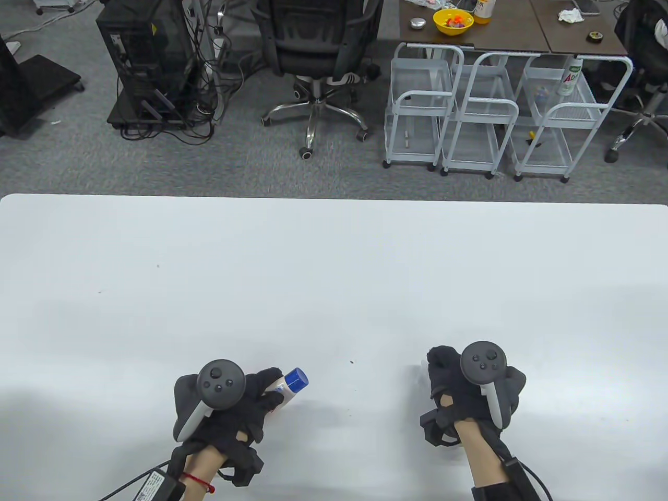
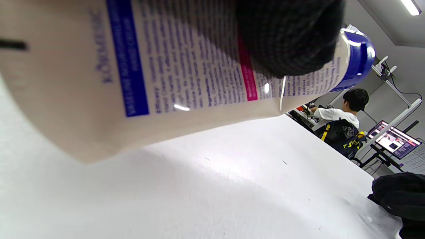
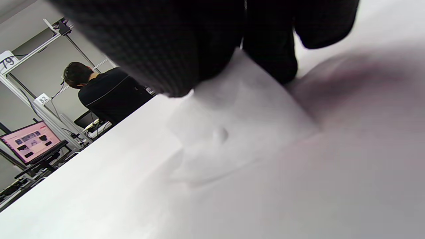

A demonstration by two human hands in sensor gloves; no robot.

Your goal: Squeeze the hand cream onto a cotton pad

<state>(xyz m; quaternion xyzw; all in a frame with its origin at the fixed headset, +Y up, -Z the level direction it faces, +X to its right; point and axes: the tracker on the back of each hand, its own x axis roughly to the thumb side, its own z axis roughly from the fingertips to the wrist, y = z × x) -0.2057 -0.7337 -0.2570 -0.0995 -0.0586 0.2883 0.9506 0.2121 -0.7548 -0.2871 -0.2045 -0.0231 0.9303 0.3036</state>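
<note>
The white table (image 1: 334,271) fills the near half of the scene. Near its front edge, left of centre, the left hand (image 1: 229,412) grips a hand cream tube (image 1: 286,387), fingers wrapped around its body. The tube's long axis runs from near-left to far-right, and its blue cap (image 1: 296,378) points far-right, sticking out past the fingers; in the left wrist view the tube (image 2: 159,73) is held off the tabletop with a gloved fingertip (image 2: 289,36) pressed on its printed side. Well apart to the right, the right hand (image 1: 472,396) rests on the table, its fingers (image 3: 265,43) pressing down on one edge of a white cotton pad (image 3: 239,132) that lies flat beneath it.
</note>
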